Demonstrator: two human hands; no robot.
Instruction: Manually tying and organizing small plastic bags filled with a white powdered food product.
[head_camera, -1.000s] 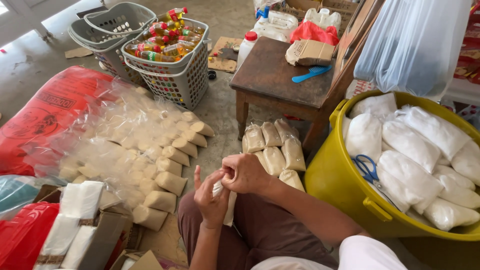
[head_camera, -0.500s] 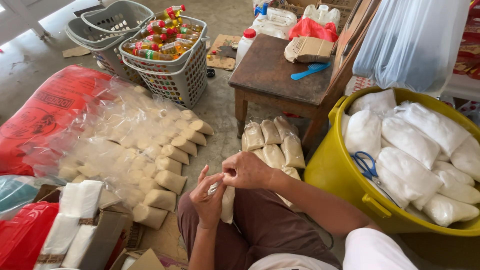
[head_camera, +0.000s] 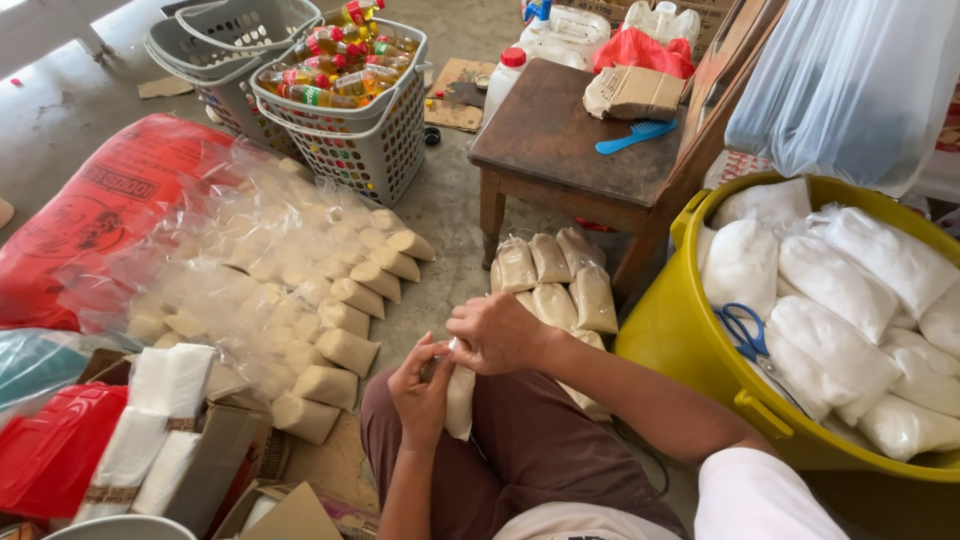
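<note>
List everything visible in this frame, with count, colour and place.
small filled bag: one, whitish, held in both hands
packed bags: many, beige, rows on floor at left
bags: several, beige, beside table leg
tub: one, yellow, right, holding large white bags
scissors: one, blue handles, in tub
table: one, brown wood, centre
comb: one, blue, on table
basket: one, grey, holds bottles
left hand: on bag
right hand: at bag top

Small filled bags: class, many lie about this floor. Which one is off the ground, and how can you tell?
The small white bag hanging over the lap, pinched at its top by the left hand and right hand. The other bags rest on the floor.
</note>
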